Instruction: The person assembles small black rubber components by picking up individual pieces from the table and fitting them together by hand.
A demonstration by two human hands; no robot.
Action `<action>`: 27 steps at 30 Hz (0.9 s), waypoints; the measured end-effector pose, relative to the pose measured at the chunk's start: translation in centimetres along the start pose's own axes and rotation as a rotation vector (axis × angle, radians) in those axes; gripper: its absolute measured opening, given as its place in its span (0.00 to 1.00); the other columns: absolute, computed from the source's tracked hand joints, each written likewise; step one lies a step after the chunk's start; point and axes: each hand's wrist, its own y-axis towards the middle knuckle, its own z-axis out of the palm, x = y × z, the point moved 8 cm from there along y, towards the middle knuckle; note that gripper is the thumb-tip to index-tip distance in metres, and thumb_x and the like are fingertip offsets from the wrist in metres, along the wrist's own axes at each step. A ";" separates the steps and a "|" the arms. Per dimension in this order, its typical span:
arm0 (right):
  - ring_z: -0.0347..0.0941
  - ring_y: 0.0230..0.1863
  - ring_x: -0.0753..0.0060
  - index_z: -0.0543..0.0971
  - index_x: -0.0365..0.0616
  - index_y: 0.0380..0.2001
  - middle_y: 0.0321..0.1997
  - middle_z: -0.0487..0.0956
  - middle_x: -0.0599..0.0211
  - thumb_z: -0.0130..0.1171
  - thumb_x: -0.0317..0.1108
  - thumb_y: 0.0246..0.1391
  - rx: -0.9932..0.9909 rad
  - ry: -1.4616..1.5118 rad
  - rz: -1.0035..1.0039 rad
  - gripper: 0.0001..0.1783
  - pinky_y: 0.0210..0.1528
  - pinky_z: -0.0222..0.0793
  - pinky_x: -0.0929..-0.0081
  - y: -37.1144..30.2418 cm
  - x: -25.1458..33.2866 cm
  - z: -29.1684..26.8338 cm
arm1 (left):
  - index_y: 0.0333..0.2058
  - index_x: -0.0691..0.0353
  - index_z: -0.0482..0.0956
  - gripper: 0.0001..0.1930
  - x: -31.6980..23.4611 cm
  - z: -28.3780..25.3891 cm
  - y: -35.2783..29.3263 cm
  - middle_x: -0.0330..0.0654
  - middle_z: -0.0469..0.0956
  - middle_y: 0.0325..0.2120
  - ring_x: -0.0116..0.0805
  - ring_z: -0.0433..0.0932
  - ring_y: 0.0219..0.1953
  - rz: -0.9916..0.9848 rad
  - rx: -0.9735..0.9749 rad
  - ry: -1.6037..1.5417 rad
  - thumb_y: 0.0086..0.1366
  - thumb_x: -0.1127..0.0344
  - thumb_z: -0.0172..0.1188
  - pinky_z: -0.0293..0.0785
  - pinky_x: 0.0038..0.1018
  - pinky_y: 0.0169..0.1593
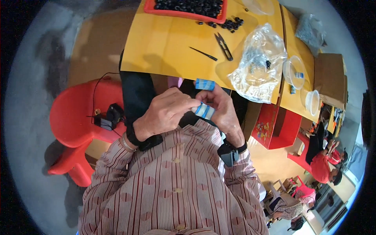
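Observation:
Just off the table's near edge, both hands meet in front of my shirt. My left hand point(164, 111) is closed, its thumb and forefinger pinched beside a blue-and-white striped band point(205, 111). That band seems to be wrapped round a digit of my right hand point(224, 107), whose fingers are bent inward. Another blue-and-white band point(205, 84) sits higher, at the tip end of the same hand. Anything small between the fingertips is hidden. On the table ahead lie black thread snips point(223, 47) and a thin dark pointed tool point(203, 53).
A red tray point(224, 15) of small black rings tops the yellow table point(164, 43), with loose rings point(231, 25) beside it. Rightward are a clear plastic bag point(258, 62), clear tubs point(312, 102) and a cardboard box point(329, 80). A red chair point(78, 113) stands left.

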 end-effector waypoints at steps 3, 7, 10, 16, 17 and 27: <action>0.68 0.34 0.84 0.66 0.41 0.52 0.32 0.73 0.74 0.64 0.23 0.42 -0.018 0.006 0.013 0.31 0.40 0.64 0.85 -0.1 -0.4 -0.2 | 0.34 0.61 0.77 0.13 0.2 0.1 0.0 0.41 0.75 0.26 0.38 0.74 0.28 0.025 -0.001 -0.013 0.46 0.80 0.59 0.72 0.30 0.33; 0.69 0.36 0.84 0.67 0.41 0.52 0.34 0.74 0.73 0.63 0.21 0.40 -0.005 0.008 0.021 0.31 0.42 0.65 0.84 -0.3 -1.1 0.0 | 0.32 0.61 0.77 0.13 0.4 0.2 -0.2 0.41 0.76 0.25 0.38 0.74 0.27 0.016 0.010 0.011 0.45 0.81 0.58 0.72 0.29 0.33; 0.69 0.37 0.84 0.67 0.41 0.52 0.35 0.74 0.73 0.64 0.23 0.41 -0.002 -0.006 0.033 0.31 0.43 0.65 0.83 -0.3 -1.2 0.0 | 0.31 0.60 0.76 0.13 0.4 0.3 -0.2 0.40 0.76 0.25 0.39 0.74 0.28 0.002 0.019 0.012 0.45 0.81 0.58 0.72 0.29 0.33; 0.69 0.38 0.82 0.65 0.40 0.53 0.36 0.74 0.72 0.66 0.28 0.43 0.036 0.002 0.080 0.33 0.45 0.66 0.82 -0.6 -1.6 0.1 | 0.31 0.61 0.76 0.11 0.8 0.6 -0.4 0.40 0.77 0.25 0.38 0.74 0.28 -0.051 0.046 -0.040 0.46 0.79 0.60 0.72 0.29 0.32; 0.69 0.39 0.82 0.65 0.39 0.53 0.36 0.74 0.72 0.67 0.28 0.42 0.052 0.023 0.054 0.34 0.44 0.66 0.82 -0.5 -1.3 0.1 | 0.31 0.61 0.76 0.11 1.1 0.6 -0.5 0.40 0.77 0.25 0.38 0.74 0.28 -0.068 0.043 -0.031 0.46 0.79 0.60 0.72 0.29 0.32; 0.65 0.37 0.82 0.68 0.44 0.48 0.38 0.71 0.74 0.77 0.47 0.26 0.150 0.168 0.105 0.44 0.40 0.65 0.83 -0.2 -2.6 -0.1 | 0.31 0.59 0.78 0.11 1.0 0.0 -0.1 0.40 0.77 0.24 0.38 0.74 0.27 -0.106 0.025 -0.099 0.46 0.77 0.62 0.71 0.29 0.32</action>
